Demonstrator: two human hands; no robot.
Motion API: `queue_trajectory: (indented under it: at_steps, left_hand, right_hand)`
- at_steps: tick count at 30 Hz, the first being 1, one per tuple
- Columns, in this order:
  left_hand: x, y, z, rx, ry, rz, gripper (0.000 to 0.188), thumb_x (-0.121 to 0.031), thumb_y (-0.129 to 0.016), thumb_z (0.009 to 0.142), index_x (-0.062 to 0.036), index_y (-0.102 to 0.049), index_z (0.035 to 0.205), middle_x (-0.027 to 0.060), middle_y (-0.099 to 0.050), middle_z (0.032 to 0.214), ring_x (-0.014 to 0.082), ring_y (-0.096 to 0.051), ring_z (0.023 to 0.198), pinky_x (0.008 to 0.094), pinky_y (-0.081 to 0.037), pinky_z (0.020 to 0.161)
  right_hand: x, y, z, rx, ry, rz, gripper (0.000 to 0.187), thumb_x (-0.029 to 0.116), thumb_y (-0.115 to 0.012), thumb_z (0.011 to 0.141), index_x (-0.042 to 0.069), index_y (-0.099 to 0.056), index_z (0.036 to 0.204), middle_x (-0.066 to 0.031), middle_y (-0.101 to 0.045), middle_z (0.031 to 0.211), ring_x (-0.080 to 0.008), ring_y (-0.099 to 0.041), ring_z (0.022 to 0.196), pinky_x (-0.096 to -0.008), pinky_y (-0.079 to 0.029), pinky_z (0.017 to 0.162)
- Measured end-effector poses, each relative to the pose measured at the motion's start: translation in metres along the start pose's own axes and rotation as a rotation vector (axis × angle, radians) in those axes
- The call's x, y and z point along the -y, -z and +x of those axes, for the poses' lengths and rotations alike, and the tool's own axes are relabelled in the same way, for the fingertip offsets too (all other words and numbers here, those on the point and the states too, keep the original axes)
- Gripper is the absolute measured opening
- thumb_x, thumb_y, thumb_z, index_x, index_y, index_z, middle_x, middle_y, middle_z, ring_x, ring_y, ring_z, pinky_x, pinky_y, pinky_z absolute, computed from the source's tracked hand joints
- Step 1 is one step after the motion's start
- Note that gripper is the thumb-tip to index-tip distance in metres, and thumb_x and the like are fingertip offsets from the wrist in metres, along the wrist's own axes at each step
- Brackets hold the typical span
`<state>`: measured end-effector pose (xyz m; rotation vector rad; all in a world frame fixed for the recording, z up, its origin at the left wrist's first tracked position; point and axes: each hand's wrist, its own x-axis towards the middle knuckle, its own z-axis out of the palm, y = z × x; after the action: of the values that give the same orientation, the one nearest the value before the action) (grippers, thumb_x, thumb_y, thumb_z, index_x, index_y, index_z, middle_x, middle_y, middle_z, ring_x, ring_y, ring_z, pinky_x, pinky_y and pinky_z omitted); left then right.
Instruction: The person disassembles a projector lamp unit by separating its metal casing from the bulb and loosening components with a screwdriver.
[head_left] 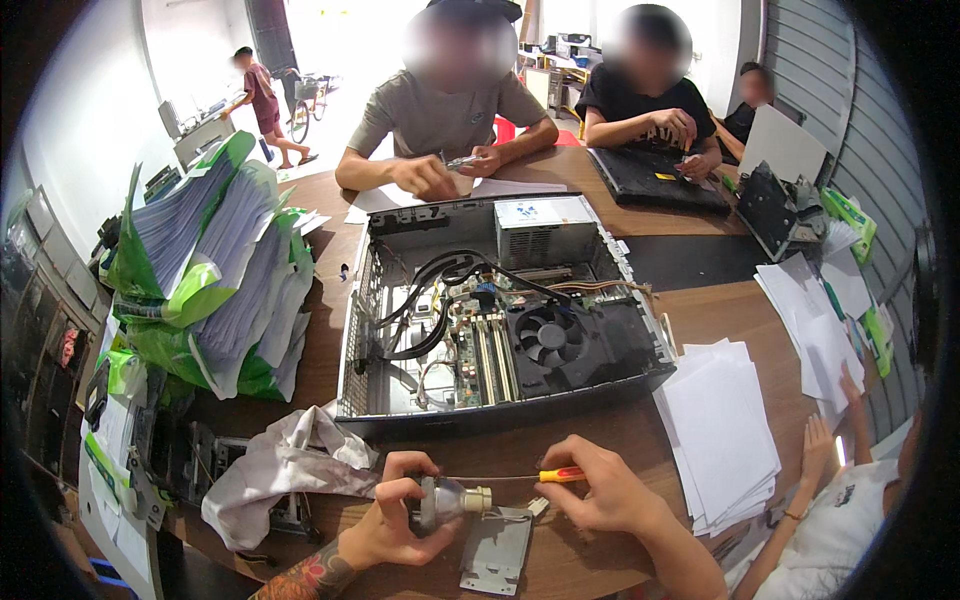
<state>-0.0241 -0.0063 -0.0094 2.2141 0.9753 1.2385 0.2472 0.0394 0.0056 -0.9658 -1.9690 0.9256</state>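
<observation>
My left hand point(400, 520) is closed around a projector lamp point(446, 502), a clear glass reflector with a pale ceramic neck facing right. In my right hand point(606, 492) a screwdriver point(562, 474) is pinched by its yellow-and-orange handle. Its thin shaft runs left, passing close to the lamp's upper side; whether the tip touches the lamp I cannot tell. Below the lamp a grey metal plate point(498, 552) lies on the table point(600, 560). A small white connector point(538, 506) shows by the plate's upper right corner.
Beyond my hands stands an opened desktop computer case point(420, 425). A crumpled cloth point(270, 470) lies left, near tall paper stacks point(235, 285) in green wrapping. White sheets point(720, 430) lie right. Across the table, one person handles a small part; another works on a black laptop point(660, 185).
</observation>
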Motion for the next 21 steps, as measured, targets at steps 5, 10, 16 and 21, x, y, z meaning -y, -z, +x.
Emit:
queue_trajectory:
  at_steps: [5, 10, 16, 21]
  left_hand:
    - [0.0, 0.0, 0.0, -0.007, -0.006, 0.004, 0.07, -0.002, -0.08, 0.067, -0.0123, -0.028, 0.113, 0.0237, -0.042, 0.113, 0.03, -0.049, 0.099, 0.0404, -0.045, 0.086]
    - [-0.001, -0.002, 0.0, -0.006, -0.017, -0.001, 0.07, -0.002, -0.08, 0.067, -0.0125, -0.028, 0.113, 0.0236, -0.042, 0.112, 0.0304, -0.049, 0.099, 0.0406, -0.044, 0.085]
    - [0.003, -0.001, -0.003, -0.031, -0.001, -0.023, 0.068, -0.001, -0.079, 0.068, -0.0121, -0.029, 0.113, 0.0239, -0.043, 0.112, 0.0314, -0.049, 0.099, 0.0408, -0.044, 0.084]
    - [0.001, -0.003, -0.002, -0.022, -0.019, -0.01, 0.068, -0.002, -0.08, 0.068, -0.0116, -0.029, 0.113, 0.0238, -0.043, 0.112, 0.0316, -0.049, 0.099, 0.0416, -0.044, 0.084]
  right_hand:
    - [-0.006, 0.011, -0.001, 0.153, 0.032, -0.103, 0.022, 0.017, -0.071, 0.088, 0.001, -0.063, 0.1, -0.0124, -0.065, 0.083, -0.0269, -0.068, 0.074, -0.0351, -0.054, 0.067]
    - [0.012, 0.003, 0.0, 0.004, -0.007, 0.004, 0.017, 0.012, -0.072, 0.086, 0.001, -0.064, 0.095, -0.0134, -0.066, 0.083, -0.0278, -0.067, 0.073, -0.0344, -0.053, 0.064]
    - [0.0, 0.007, -0.001, 0.09, 0.001, -0.044, 0.016, 0.01, -0.073, 0.085, -0.001, -0.065, 0.095, -0.0114, -0.066, 0.086, -0.022, -0.068, 0.076, -0.0306, -0.054, 0.067]
    - [-0.004, 0.008, 0.0, 0.103, 0.009, -0.063, 0.017, 0.013, -0.071, 0.087, 0.0, -0.064, 0.096, -0.0142, -0.066, 0.087, -0.0272, -0.068, 0.074, -0.0342, -0.053, 0.064]
